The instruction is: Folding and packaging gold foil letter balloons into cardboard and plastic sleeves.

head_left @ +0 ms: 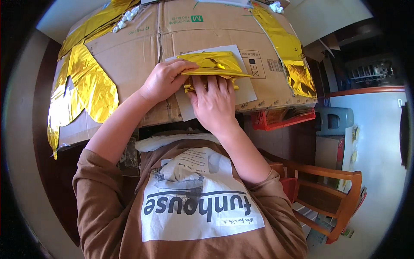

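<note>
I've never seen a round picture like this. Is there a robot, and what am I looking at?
There's no robot: these are a person's own bare hands. A wide fisheye camera on the person's head looks down, so straight edges bend and the corners go dark. Ahead is a brown cardboard surface with a flat white sheet on it. Over that sheet is a shiny, folded gold foil piece. The left hand grips its left end; the right hand has its fingers tucked under its near edge, fingertips hidden. Other crinkled gold foil lies at the cardboard's left and right.
</note>
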Demonstrator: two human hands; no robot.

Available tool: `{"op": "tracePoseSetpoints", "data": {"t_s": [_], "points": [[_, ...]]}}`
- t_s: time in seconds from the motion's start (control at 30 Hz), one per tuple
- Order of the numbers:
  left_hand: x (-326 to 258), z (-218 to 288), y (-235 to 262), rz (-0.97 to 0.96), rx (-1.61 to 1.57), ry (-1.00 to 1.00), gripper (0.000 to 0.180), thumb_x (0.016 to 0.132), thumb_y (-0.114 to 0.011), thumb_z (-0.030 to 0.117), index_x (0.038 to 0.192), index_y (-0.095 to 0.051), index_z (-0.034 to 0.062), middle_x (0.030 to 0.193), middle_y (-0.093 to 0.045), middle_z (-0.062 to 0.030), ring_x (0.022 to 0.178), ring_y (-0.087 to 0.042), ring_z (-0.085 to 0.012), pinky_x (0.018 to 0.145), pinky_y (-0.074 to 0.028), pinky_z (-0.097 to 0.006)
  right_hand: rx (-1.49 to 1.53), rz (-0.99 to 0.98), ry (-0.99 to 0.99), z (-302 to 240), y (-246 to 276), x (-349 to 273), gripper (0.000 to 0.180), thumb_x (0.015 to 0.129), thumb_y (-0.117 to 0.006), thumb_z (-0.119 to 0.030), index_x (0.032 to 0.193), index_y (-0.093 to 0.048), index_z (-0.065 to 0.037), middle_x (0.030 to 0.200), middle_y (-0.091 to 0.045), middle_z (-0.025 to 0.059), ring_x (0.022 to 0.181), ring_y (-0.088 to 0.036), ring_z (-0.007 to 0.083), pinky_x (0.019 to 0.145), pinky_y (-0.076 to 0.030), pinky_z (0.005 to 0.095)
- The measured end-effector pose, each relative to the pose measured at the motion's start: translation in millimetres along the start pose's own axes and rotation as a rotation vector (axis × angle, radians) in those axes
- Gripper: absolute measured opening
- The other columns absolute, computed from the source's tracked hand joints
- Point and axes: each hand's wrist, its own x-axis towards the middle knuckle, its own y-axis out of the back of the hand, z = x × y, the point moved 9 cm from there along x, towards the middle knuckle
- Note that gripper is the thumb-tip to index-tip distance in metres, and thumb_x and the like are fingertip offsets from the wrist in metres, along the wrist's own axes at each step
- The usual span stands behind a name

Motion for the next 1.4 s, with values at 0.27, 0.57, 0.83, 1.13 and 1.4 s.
{"op": "tracePoseSetpoints", "data": {"t_s": [0.27, 0.57, 0.83, 1.13, 1.4], "points": [[0, 0, 1, 0.016, 0.009, -0.001, 0.03, 0.082, -0.066, -0.001, 0.111, -0.07, 0.0048, 0.105, -0.071, -0.0171, 0.097, -0.069, -0.0369, 0.087, -0.056, -0.041, -0.037, -0.038, -0.026, 2, -7, 3, 0.056, 0.089, -0.067, -0.039, 0.133, -0.057, -0.006, 0.12, -0.055, 0.0193, 0.113, -0.05, 0.04, 0.101, -0.038, 0.056], [-2, 5, -4, -0.026, 0.023, -0.07, 0.035, 0.08, -0.064, -0.003, 0.114, -0.068, 0.0047, 0.104, -0.071, -0.0157, 0.097, -0.069, -0.0362, 0.087, -0.056, -0.041, 0.269, 0.183, 0.104, -1, 49, -36, 0.037, 0.088, -0.068, -0.018, 0.119, -0.064, 0.004, 0.122, -0.063, 0.0224, 0.116, -0.061, 0.0372, 0.104, -0.045, 0.048], [-4, 5, -9, -0.1, 0.041, -0.08, 0.035, 0.078, -0.068, -0.001, 0.113, -0.068, 0.0015, 0.114, -0.07, -0.0157, 0.107, -0.067, -0.0353, 0.095, -0.054, -0.041, 0.17, 0.349, 0.163, 50, 94, -29, 0.03, 0.083, -0.07, -0.013, 0.112, -0.069, -0.003, 0.117, -0.066, 0.0137, 0.109, -0.062, 0.0317, 0.097, -0.048, 0.044], [2, 21, -2, -0.218, -0.153, -0.164, 0.049, 0.081, -0.073, 0.036, 0.106, -0.068, -0.0055, 0.117, -0.065, -0.0218, 0.103, -0.065, -0.0384, 0.093, -0.054, -0.041, -0.049, 0.161, 0.363, 52, 40, -13, 0.03, 0.084, -0.066, -0.01, 0.113, -0.069, -0.003, 0.115, -0.069, 0.0138, 0.113, -0.063, 0.029, 0.105, -0.045, 0.0465], [-7, 13, -14, -0.261, -0.088, -0.035, 0.04, 0.081, -0.076, 0.021, 0.113, -0.066, -0.0025, 0.126, -0.062, -0.0207, 0.114, -0.063, -0.0373, 0.1, -0.051, -0.043, 0.114, 0.039, 0.327, 53, 40, -19, 0.035, 0.088, -0.066, -0.025, 0.115, -0.069, -0.002, 0.119, -0.068, 0.0167, 0.115, -0.063, 0.0324, 0.106, -0.043, 0.0509]]}}
